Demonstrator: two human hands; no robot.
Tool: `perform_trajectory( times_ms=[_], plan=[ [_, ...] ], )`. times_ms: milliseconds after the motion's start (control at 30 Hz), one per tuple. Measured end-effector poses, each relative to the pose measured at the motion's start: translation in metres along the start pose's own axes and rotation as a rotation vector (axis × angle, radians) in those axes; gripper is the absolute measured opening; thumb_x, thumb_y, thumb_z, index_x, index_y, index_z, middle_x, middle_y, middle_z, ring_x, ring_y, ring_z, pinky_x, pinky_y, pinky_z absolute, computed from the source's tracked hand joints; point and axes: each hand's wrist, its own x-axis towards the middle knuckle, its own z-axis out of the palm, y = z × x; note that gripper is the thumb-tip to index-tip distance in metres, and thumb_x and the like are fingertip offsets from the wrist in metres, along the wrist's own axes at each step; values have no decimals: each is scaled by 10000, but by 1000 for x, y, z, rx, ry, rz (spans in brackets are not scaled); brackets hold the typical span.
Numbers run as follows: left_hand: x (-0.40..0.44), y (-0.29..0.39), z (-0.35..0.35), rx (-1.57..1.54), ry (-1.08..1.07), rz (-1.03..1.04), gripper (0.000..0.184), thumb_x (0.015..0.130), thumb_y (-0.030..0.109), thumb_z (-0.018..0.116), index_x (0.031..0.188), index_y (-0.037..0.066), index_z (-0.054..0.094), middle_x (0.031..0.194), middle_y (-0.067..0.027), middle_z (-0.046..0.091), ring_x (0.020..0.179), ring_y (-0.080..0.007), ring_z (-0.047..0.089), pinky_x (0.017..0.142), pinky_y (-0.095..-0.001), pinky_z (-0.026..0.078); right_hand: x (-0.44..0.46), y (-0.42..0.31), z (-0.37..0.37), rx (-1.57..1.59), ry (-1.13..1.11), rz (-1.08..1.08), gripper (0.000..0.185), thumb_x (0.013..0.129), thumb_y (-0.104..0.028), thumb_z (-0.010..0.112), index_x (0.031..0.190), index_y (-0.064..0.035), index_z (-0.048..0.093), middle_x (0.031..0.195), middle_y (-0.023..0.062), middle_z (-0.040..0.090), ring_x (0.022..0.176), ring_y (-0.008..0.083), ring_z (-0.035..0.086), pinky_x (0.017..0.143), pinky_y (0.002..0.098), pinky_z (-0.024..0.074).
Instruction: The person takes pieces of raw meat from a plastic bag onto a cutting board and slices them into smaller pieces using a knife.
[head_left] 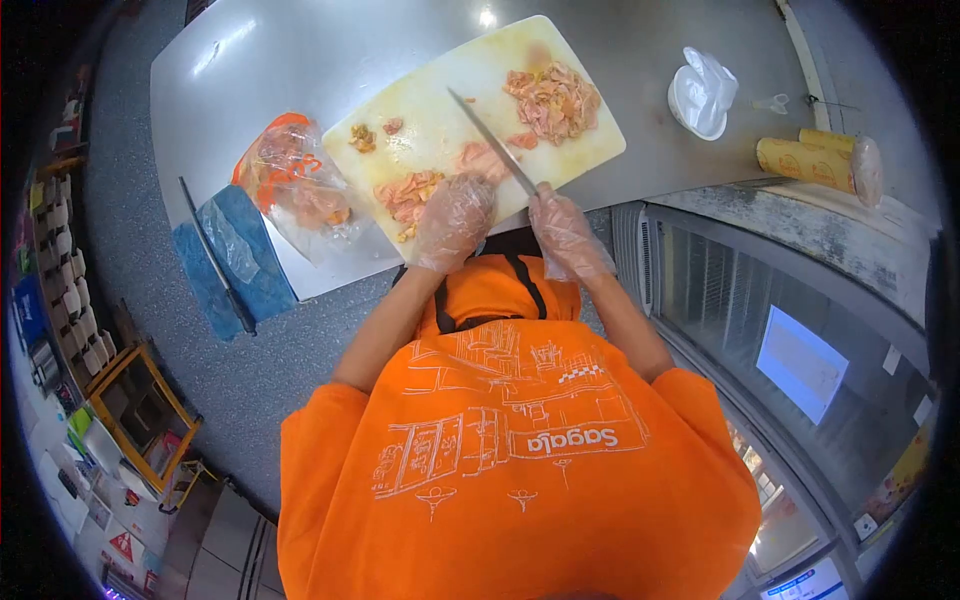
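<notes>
Right clear-gloved hand (566,234): held long steel knife (491,139). Left clear-gloved hand (457,224): touched pink meat (477,160) on white plastic board (430,112), grip unclear.

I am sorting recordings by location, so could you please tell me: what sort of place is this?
Probably a commercial kitchen or food shop. Chopped, raw-looking meat lies on a cutting board, the worktable has a shiny metal top, and a glass-fronted cabinet, perhaps a refrigerator, stands at the right.

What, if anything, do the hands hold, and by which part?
Right hand: knife, by its handle. Left hand: at the meat; a grip cannot be told.
</notes>
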Motion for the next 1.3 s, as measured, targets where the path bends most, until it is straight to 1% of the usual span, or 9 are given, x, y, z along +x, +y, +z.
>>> perform_trajectory(
  times_ms=[233,600,833,867,933,1033,1133,1167,1300],
  plan=[
    [7,0,3,0,-193,-57,162,890,135,619,1008,35,668,984,-125,650,1010,-317,636,887,-434,509,5,9,7,-64,-34,52,230,1031,-212,493,1086,7,534,806,307,674,798,518,672,729,611,524],
    [4,0,1,0,-106,-46,171,864,131,614,996,44,679,992,-125,660,1033,-272,642,874,-388,491,-26,-6,2,40,-109,67,196,1051,-203,451,1062,-10,481,862,336,644,845,552,636,752,621,496],
    [-4,-4,-4,-102,48,69,123,886,114,613,961,35,671,952,-161,650,948,-326,658,809,-432,521,161,-32,46,-122,7,-285,292,1023,-220,479,1141,39,546,1065,325,665,957,502,662,855,547,531],
    [0,-4,-8,-81,-98,7,126,887,118,621,965,32,670,956,-179,653,934,-340,657,805,-447,524,169,-41,39,-45,53,-265,294,1027,-229,476,1129,37,553,1067,321,667,961,496,662,858,537,530],
    [16,-5,-12,-36,-368,-133,133,889,125,638,972,26,669,963,-215,658,904,-369,657,798,-477,529,154,-44,24,262,105,-107,284,1041,-239,463,1115,18,559,1037,317,669,966,482,662,865,546,518],
    [35,-40,12,-288,174,-292,172,896,149,650,1005,19,676,925,-247,672,884,-411,665,817,-504,535,104,-3,17,-32,120,-232,279,1060,-254,431,1128,-4,536,931,308,680,923,491,665,804,598,503],
    [54,-69,48,-185,23,-251,186,938,151,574,960,-2,677,948,-218,678,883,-375,685,825,-450,562,26,-6,-6,-79,-69,-19,267,1057,-230,435,1110,12,534,847,303,681,844,525,670,741,622,514],
    [65,-57,27,-354,-150,-411,234,958,173,574,911,-6,716,943,-229,704,903,-377,706,841,-440,571,16,0,-9,-85,-50,16,260,1055,-223,438,1104,13,536,844,303,682,837,527,672,740,618,520],
    [63,-56,14,-325,-142,-335,239,901,210,653,870,-7,750,895,-222,738,858,-359,726,802,-439,572,14,12,-9,-78,39,107,249,1053,-218,447,1090,11,539,838,308,686,831,522,682,747,605,538]
  ],
)
